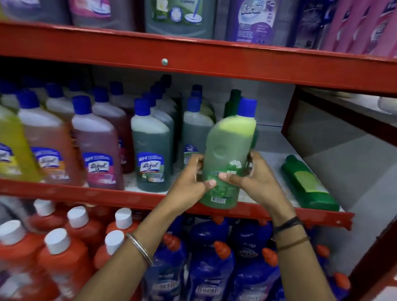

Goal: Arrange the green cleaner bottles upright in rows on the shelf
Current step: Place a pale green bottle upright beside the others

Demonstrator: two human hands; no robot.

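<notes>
We hold a green bottle (224, 163) with a blue cap upright between both hands, its base near the red front edge of the middle shelf (271, 214). Our left hand (193, 177) wraps its left side and our right hand (254, 179) its right side, thumbs across the label. Just to its left a row of darker green bottles (151, 150) stands upright. To the right, apart from it, another green bottle (310, 184) lies flat on the shelf. Orange bottles (64, 256) and blue bottles (208, 275) fill the shelf below.
</notes>
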